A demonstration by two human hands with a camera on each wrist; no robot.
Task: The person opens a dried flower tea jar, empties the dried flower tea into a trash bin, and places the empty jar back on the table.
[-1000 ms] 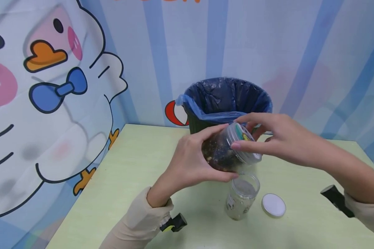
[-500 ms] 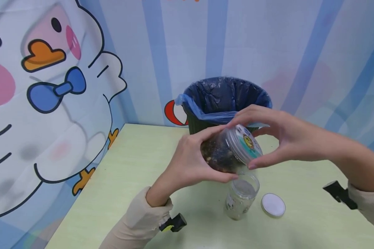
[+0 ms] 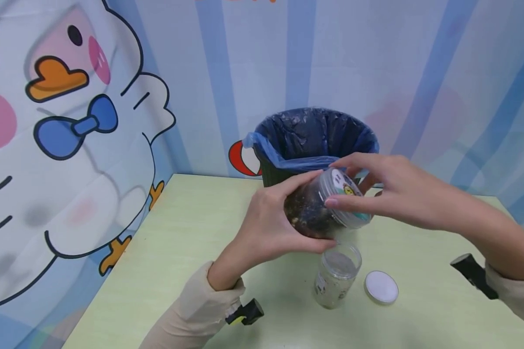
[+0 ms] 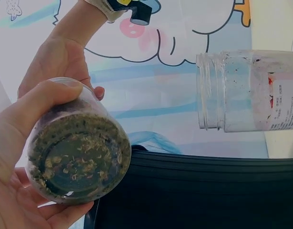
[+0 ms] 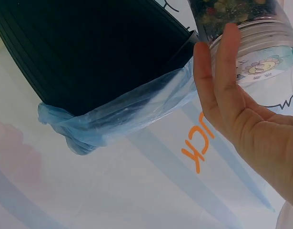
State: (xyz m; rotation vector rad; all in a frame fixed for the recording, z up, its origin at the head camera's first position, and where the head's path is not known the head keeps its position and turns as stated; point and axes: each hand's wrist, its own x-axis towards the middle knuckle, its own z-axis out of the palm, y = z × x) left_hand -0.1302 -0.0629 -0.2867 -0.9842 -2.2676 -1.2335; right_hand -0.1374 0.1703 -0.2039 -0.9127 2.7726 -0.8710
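Note:
My left hand [image 3: 266, 220] grips a clear jar [image 3: 307, 208] of dark, dried, plant-like bits, held tilted above the table with its lid to the right. Pale flakes show through the jar's base in the left wrist view. On the lid [image 3: 351, 188], which carries a printed label with a yellow figure, my right hand [image 3: 401, 194] has its thumb in front and fingers behind at the rim. The right wrist view shows two of those fingers [image 5: 227, 57] along the lid's edge. Just below stands an uncapped clear jar [image 3: 337, 278], its walls speckled with residue.
A white round lid [image 3: 381, 287] lies on the pale green table [image 3: 192, 242], right of the standing jar. Behind the hands is a dark bin [image 3: 270, 175] with a blue plastic liner [image 3: 284, 160] folded over its rim. A cartoon-printed cloth [image 3: 249, 72] hangs at the back and left.
The right hand's fingers have shifted round the lid, away and back again. The lid's label has turned. The left hand keeps its grip on the jar; the standing jar stays in place.

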